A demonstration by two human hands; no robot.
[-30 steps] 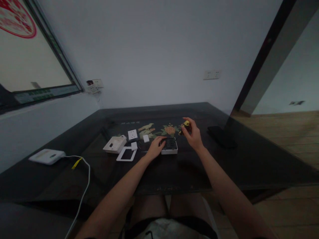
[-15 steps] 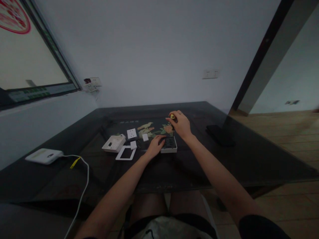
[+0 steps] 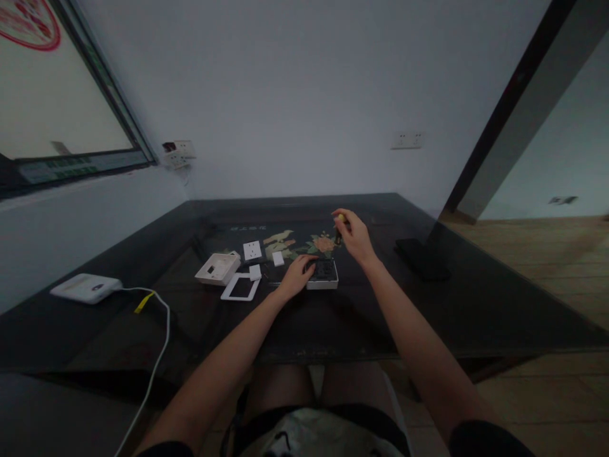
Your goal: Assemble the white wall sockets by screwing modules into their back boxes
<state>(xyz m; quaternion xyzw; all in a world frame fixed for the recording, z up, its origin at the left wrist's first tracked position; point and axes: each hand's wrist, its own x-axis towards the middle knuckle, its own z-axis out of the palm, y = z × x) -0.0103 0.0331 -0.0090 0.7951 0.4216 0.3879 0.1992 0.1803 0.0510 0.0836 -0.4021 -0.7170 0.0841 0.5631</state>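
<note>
A square wall socket (image 3: 325, 273) lies face down on the dark table, its white rim around a black back. My left hand (image 3: 299, 274) grips its left side, with fingers closed on the edge. Above and right of the socket, my right hand (image 3: 353, 233) is closed around a screwdriver (image 3: 339, 233) with a yellow-topped handle. The screwdriver points down and is apart from the socket. Left of my left hand lie a white socket faceplate (image 3: 252, 250), small white covers (image 3: 278, 258), a white frame (image 3: 229, 293) and an open white back box (image 3: 219, 266).
A white router-like device (image 3: 86, 288) with a white cable (image 3: 167, 324) and yellow tag lies on the left of the table (image 3: 380, 317). A black flat object (image 3: 421, 259) rests at the right. The wall with sockets (image 3: 408, 139) stands behind the table.
My right hand has lifted the screwdriver off the socket and moved it slightly right. My left hand stays on the socket. The camera view has shifted a little.
</note>
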